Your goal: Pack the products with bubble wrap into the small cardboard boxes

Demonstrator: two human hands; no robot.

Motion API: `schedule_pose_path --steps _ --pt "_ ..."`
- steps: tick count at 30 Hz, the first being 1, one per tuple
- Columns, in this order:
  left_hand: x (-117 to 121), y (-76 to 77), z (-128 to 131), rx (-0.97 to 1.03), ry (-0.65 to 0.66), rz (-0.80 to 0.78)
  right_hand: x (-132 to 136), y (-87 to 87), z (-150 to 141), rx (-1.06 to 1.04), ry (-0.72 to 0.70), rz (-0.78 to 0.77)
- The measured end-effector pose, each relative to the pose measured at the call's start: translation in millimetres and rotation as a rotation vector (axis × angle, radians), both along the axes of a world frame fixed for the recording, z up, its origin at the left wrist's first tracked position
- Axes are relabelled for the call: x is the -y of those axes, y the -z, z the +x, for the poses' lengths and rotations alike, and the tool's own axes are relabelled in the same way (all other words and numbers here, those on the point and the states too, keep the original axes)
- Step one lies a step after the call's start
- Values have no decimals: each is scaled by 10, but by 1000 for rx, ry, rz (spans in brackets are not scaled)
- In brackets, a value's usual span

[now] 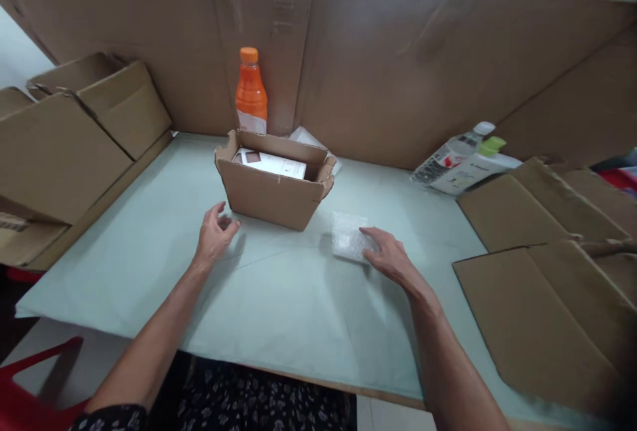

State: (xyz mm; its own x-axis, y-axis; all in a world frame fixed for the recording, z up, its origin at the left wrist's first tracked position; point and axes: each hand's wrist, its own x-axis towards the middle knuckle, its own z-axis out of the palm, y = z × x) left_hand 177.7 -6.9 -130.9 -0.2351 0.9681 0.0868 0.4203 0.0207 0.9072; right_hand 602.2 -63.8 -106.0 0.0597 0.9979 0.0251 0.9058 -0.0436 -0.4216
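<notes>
My left hand (215, 233) hovers over the cloth just in front of the left end of a small open cardboard box (273, 200). Its fingers are curved and apart, with nothing in them. A white printed carton (279, 166) lies inside that box. To the right of the box is a flat square piece of bubble wrap (346, 237). My right hand (391, 253) has its right edge between thumb and fingers. Whether anything is wrapped inside it cannot be made out.
An orange bottle (251, 94) stands behind the box, beside a partly hidden white item (306, 136). At the back right, a clear bottle (455, 152) and a white bottle with a green cap (465, 174) lean over. Cardboard boxes (64, 146) flank the left, cardboard flaps (542, 311) the right.
</notes>
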Motion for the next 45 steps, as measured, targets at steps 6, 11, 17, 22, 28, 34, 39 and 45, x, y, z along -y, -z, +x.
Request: schedule_pose_path --steps 6,11,17,22,28,34,39,45 --pt "-345 -35 99 -47 31 79 215 3 -92 -39 -61 33" --pt "-550 -64 358 -43 46 89 362 -22 -506 -246 -135 235" --pt "-348 -49 476 -121 -54 131 846 -217 -947 -346 -480 140" --pt "334 -100 486 -270 224 234 1038 -218 -746 -519 -242 87" --pt "607 -324 865 -181 746 167 1062 -93 -990 -301 -364 130" --pt "743 -263 891 -328 903 106 1107 -169 -873 -341 -375 119" --pt "1248 -102 802 -545 940 202 640 116 -702 -113 -249 120" --pt "1672 -176 691 -544 889 183 562 191 -820 -64 -332 176"
